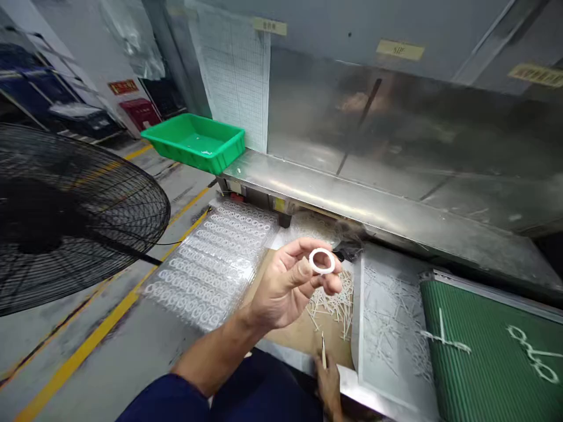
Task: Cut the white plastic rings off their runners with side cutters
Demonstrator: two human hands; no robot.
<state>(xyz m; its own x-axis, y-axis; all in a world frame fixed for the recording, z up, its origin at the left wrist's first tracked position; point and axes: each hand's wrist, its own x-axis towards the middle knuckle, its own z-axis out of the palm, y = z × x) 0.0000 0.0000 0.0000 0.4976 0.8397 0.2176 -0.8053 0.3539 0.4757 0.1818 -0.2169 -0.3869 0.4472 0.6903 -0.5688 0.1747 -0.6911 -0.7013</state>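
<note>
My left hand (285, 284) is raised over the work surface, pinching a white plastic ring (322, 261) between thumb and fingers. The ring faces me, and its round opening shows. Low in the view, my right hand (328, 384) is closed around a slim craft knife (324, 354), its pointed tip upward. Behind my left hand, loose thin white plastic sprues (336, 305) lie heaped on a brown cardboard sheet (294, 335). To the left, rows of similar white rings (211, 252) lie under clear plastic.
At right, a green ribbed conveyor belt (488, 351) carries white moulded pieces (534, 354). Beside it is a grey bin (367, 351) with scattered sprues. A green tray (193, 140) sits at the metal ledge's (308, 181) left end. A large black fan (79, 217) stands left.
</note>
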